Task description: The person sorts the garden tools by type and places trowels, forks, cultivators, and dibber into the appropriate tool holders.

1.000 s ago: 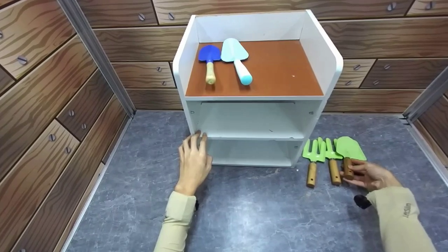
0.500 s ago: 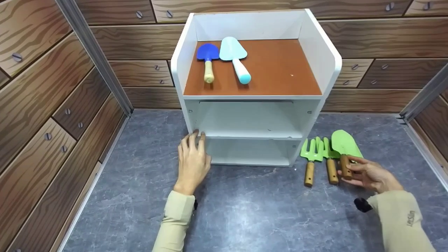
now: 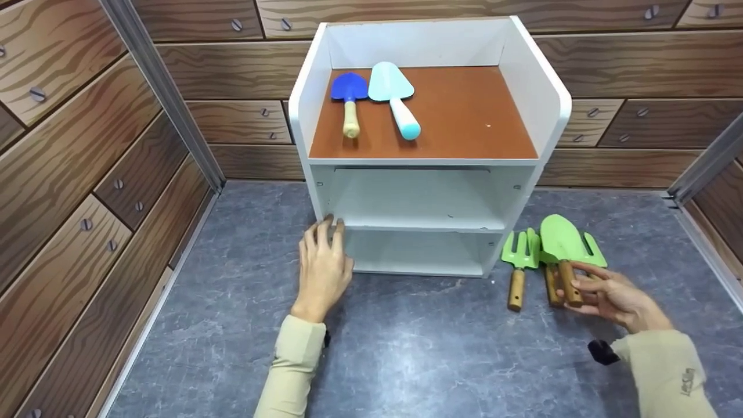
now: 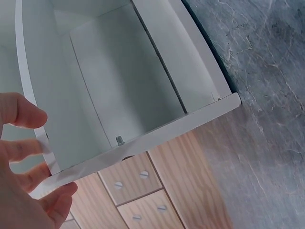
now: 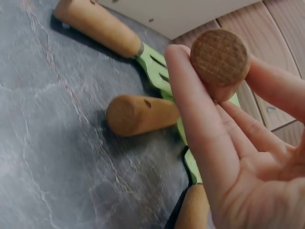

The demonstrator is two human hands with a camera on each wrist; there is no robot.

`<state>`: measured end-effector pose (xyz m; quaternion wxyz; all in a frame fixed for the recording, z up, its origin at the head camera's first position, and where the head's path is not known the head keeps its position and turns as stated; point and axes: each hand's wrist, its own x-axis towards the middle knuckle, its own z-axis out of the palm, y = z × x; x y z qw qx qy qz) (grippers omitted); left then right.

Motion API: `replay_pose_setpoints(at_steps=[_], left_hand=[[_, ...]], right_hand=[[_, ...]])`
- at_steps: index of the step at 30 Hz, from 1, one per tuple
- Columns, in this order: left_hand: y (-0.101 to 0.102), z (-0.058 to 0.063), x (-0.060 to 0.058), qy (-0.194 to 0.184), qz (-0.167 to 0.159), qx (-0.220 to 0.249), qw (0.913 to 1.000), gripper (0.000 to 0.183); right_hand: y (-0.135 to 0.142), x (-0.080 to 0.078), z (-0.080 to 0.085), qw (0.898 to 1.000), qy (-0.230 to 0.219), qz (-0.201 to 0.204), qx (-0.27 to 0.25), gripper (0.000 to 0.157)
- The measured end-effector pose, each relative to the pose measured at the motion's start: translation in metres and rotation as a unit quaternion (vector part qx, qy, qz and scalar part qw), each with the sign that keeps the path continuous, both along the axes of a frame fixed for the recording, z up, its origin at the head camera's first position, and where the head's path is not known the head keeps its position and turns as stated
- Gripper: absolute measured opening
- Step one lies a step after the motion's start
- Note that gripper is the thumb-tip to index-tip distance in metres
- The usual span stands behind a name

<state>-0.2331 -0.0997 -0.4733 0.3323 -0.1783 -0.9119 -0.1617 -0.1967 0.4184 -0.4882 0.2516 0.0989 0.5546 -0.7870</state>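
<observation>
My right hand (image 3: pixel 618 299) holds a green hand trowel (image 3: pixel 562 237) by its wooden handle (image 5: pixel 220 57), raised over other green tools. Left of it a green hand fork (image 3: pixel 516 293) lies on the floor. A second wooden-handled tool (image 3: pixel 554 285) is partly covered by the trowel. To the right shows the slotted head of another green tool (image 3: pixel 593 251); its handle (image 5: pixel 193 207) appears in the right wrist view. My left hand (image 3: pixel 323 270) grips the left front edge of the white shelf unit (image 3: pixel 421 227), with fingers on both sides of its side panel.
On the unit's brown top lie a blue trowel (image 3: pixel 349 87) with a pale wooden handle and a light-blue trowel (image 3: pixel 390 82). Wood-patterned panels (image 3: pixel 232 69) stand behind and at both sides. The floor (image 3: pixel 418 348) is grey and marbled.
My right hand has lifted the green trowel and brought it slightly left, over the middle tool, uncovering the slotted head at the right. My left hand stays on the unit.
</observation>
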Motion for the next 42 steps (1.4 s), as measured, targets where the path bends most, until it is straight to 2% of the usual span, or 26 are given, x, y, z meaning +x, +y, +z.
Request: replay_pose_setpoints(at_steps=[11, 21, 33, 42], left_hand=[[0.0, 0.0, 0.001, 0.003, 0.001, -0.006, 1.0, 0.06], [0.001, 0.0, 0.0, 0.008, 0.004, -0.006, 0.9999, 0.059], [0.001, 0.001, 0.0, 0.008, 0.001, 0.003, 1.0, 0.059], [0.001, 0.001, 0.001, 0.003, 0.0, 0.004, 1.0, 0.058]], right_hand=[[-0.002, 0.012, 0.005, 0.991, 0.069, 0.087, -0.072, 0.049], [-0.007, 0.019, 0.009, 0.983, 0.113, 0.125, -0.077, 0.057], [-0.007, 0.023, 0.016, 0.976, 0.151, 0.155, -0.036, 0.061], [-0.008, 0.027, 0.014, 0.967, 0.169, 0.179, -0.058, 0.066]])
